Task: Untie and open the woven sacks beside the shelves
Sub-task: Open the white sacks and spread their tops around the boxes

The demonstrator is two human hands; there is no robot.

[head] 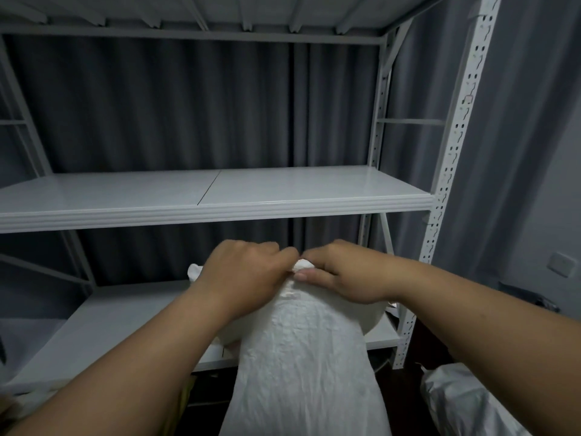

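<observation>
A white woven sack [301,366] stands upright in front of me, low in the middle of the head view, against the white metal shelves [220,202]. Both hands meet at its gathered top. My left hand [242,275] grips the bunched neck from the left, fingers curled over it. My right hand [339,272] pinches the white knotted end [302,265] between thumb and fingers. A flap of the sack's mouth [195,271] sticks out behind my left hand. The tie itself is hidden under my fingers.
A second white sack [465,401] lies on the dark floor at lower right. The shelf unit's perforated upright [456,146] stands at right. Grey curtains [188,105] hang behind the shelves. A wall socket [562,264] sits at far right.
</observation>
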